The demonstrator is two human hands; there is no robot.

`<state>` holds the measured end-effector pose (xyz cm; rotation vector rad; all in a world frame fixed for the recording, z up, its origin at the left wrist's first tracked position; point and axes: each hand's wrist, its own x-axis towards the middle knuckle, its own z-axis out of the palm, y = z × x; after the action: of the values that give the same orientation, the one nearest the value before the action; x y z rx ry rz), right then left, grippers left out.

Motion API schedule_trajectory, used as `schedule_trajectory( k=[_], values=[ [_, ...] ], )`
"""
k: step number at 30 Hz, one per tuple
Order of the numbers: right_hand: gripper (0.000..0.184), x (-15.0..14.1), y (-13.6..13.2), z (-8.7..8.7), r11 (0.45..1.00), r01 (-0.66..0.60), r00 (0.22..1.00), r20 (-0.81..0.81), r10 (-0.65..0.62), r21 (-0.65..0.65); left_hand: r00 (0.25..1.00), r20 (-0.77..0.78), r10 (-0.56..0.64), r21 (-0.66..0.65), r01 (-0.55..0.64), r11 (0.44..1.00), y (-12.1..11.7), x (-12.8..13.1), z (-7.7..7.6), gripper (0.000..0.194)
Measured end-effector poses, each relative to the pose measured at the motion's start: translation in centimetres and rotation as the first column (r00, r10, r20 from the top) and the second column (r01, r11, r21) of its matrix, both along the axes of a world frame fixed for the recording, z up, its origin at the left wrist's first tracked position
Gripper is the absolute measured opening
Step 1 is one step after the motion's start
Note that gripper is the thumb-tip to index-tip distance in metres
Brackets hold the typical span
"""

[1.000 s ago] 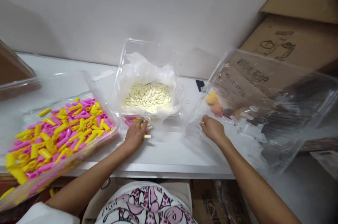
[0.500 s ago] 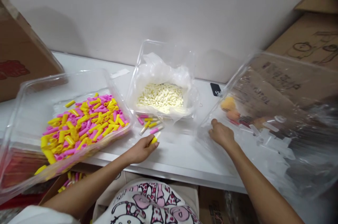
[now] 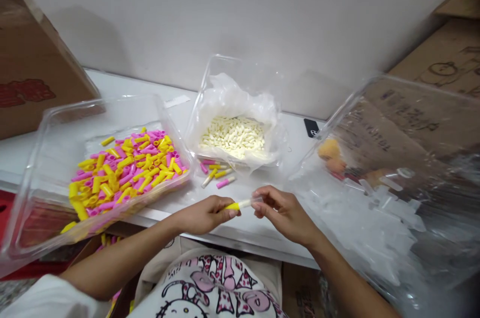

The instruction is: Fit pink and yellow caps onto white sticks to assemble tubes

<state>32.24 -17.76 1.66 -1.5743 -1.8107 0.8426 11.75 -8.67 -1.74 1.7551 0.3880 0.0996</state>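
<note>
Between finger and thumb, my left hand (image 3: 202, 216) pinches a short yellow tube (image 3: 233, 206) with a cream-white tip (image 3: 244, 203) pointing right. My right hand (image 3: 287, 214) is closed on a small clear cap (image 3: 257, 200) around or against the end of that tip; how far the tip reaches inside is hard to tell. Just beyond the hands lie several pink and yellow tubes with pale ends, one of them a pink tube (image 3: 225, 182). Behind these, a clear bin (image 3: 210, 65) lined with plastic film contains many cream-white pellets (image 3: 234, 135).
On the left, a tilted clear bin (image 3: 48, 118) is filled with pink and yellow tubes (image 3: 127, 168). A large clear bin (image 3: 339, 108) on the right contains clear plastic pieces (image 3: 397, 208) and orange puffs (image 3: 330, 150). A phone (image 3: 311, 128) lies between bins. Cardboard boxes (image 3: 37, 58) flank the table.
My right hand has come from the right bin's near side to the middle, now with a clear cap at the tube's tip. My left hand has shifted slightly right, still gripping the yellow tube.
</note>
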Motion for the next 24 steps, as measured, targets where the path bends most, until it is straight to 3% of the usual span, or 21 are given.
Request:
schedule_trajectory(
  k=[2, 4, 7, 9, 11, 12, 14, 15, 17, 19, 21, 24],
  values=[
    [0.016, 0.0, 0.0, 0.1, 0.980, -0.148, 0.975, 0.186, 0.122, 0.131, 0.998, -0.016, -0.062, 0.046, 0.063, 0.997, 0.1, -0.3, 0.6, 0.045],
    [0.017, -0.1, 0.0, 0.4, 0.920, -0.291, 0.891, 0.425, 0.159, 0.265, 0.997, -0.026, -0.070, 0.182, 0.074, 0.980, 0.0, -0.4, 1.3, 0.040],
    [0.025, -0.6, 0.0, 0.7, 0.853, -0.403, 0.747, 0.657, 0.097, 0.332, 0.999, -0.047, -0.026, 0.507, 0.047, 0.860, -0.5, -0.3, 1.7, 0.031],
    [0.032, -1.2, 0.1, 0.8, 0.901, -0.339, 0.739, 0.669, 0.079, 0.269, 0.997, -0.072, -0.017, 0.699, 0.062, 0.713, -0.8, 0.0, 1.3, 0.028],
    [0.038, -1.8, 0.3, 0.6, 0.980, -0.169, 0.817, 0.571, 0.082, 0.101, 0.996, -0.092, -0.014, 0.829, 0.085, 0.553, -0.9, 0.4, 0.4, 0.028],
    [0.042, -2.1, 0.5, 0.3, 0.996, -0.086, 0.868, 0.490, 0.085, -0.021, 0.995, -0.100, -0.009, 0.870, 0.092, 0.484, -1.0, 0.5, -0.1, 0.029],
    [0.049, -2.4, 0.8, -0.3, 0.967, -0.005, 0.943, 0.322, 0.090, -0.255, 0.993, -0.118, -0.008, 0.908, 0.111, 0.403, -1.0, 0.6, -1.1, 0.031],
    [0.051, -2.5, 0.9, -0.7, 0.949, -0.005, 0.960, 0.266, 0.093, -0.315, 0.992, -0.127, -0.015, 0.909, 0.122, 0.399, -0.9, 0.6, -1.5, 0.031],
    [0.048, -2.2, 1.0, -1.4, 0.954, -0.055, 0.957, 0.256, 0.133, -0.294, 0.989, -0.142, -0.034, 0.874, 0.142, 0.465, -0.7, 0.3, -1.7, 0.028],
    [0.039, -1.8, 0.9, -1.9, 0.975, -0.177, 0.899, 0.381, 0.215, -0.132, 0.989, -0.135, -0.062, 0.797, 0.146, 0.586, -0.4, -0.2, -1.2, 0.025],
    [0.033, -1.3, 0.7, -2.0, 0.945, -0.326, 0.800, 0.538, 0.265, 0.018, 0.991, -0.112, -0.080, 0.702, 0.135, 0.699, -0.2, -0.6, -0.4, 0.027],
    [0.033, -1.1, 0.5, -1.9, 0.910, -0.397, 0.746, 0.619, 0.246, 0.117, 0.995, -0.078, -0.068, 0.603, 0.101, 0.791, -0.3, -1.0, 0.4, 0.030]
  ],
)
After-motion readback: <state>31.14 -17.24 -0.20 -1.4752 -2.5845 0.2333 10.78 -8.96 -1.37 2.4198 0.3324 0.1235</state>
